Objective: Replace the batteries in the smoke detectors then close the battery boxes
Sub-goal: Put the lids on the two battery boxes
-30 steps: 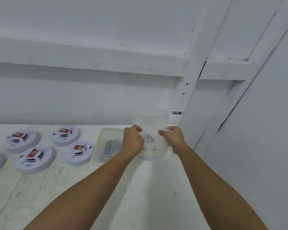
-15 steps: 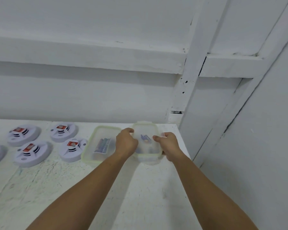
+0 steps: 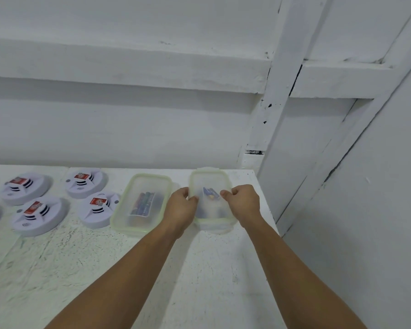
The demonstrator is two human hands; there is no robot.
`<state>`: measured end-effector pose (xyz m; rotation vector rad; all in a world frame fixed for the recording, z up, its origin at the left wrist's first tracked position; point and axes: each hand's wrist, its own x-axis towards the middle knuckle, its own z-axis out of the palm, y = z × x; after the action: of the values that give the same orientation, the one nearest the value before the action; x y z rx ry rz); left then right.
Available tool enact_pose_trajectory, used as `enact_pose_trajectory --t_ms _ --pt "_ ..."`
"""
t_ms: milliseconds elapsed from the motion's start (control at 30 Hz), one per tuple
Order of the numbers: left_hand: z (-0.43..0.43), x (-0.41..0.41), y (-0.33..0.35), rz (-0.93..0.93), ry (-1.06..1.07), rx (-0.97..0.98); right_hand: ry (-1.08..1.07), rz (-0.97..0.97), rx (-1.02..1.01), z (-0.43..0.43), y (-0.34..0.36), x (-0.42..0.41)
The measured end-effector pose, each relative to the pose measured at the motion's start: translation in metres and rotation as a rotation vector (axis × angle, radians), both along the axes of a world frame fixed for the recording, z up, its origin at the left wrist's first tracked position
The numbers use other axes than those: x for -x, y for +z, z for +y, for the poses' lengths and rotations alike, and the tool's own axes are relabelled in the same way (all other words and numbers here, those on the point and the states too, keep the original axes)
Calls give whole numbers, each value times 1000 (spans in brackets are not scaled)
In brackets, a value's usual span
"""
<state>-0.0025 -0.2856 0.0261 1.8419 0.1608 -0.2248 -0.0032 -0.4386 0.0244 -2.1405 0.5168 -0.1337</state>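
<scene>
Seen from my head camera, my left hand (image 3: 179,208) and right hand (image 3: 243,201) have their fingers (image 3: 224,193) clamped on the lid's (image 3: 209,182) long edges. The lid sits over the battery box (image 3: 214,226) on the desk (image 3: 199,269), just right of the second box (image 3: 141,204). The plastic looks light, thin and bendy, so I judge the stiffer rim the best hold.

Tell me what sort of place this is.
Probably a bare workroom or storage corner, used as a maintenance bench: rough white-painted table, white walls with painted beams, and several smoke detectors laid out beside two clear battery boxes.
</scene>
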Motion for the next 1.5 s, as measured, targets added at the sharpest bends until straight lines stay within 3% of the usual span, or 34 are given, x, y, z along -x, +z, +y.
enact_pose_trajectory --t_ms 133,267,400,500,700,1067,1233,1500 --pt "-5 -3 -1 51 13 109 -18 -2 -103 -6 -6 -4" --pt "-1 -2 1 36 -39 86 19 -11 -224 -11 -12 -6" --pt "1 -3 7 -21 -69 -196 86 166 -366 -21 6 -14" --pt "4 5 19 -227 -113 -395 190 304 -386 -30 19 -26" --pt "13 18 19 -376 -474 -668 378 183 -425 -29 15 -50" --pt "24 10 12 -610 -596 -905 451 305 -593 -43 3 -72" --pt "26 4 -4 -821 -582 -1012 449 300 -604 -46 -6 -81" --pt "23 3 -11 -830 -638 -1099 431 299 -606 -45 -8 -82"
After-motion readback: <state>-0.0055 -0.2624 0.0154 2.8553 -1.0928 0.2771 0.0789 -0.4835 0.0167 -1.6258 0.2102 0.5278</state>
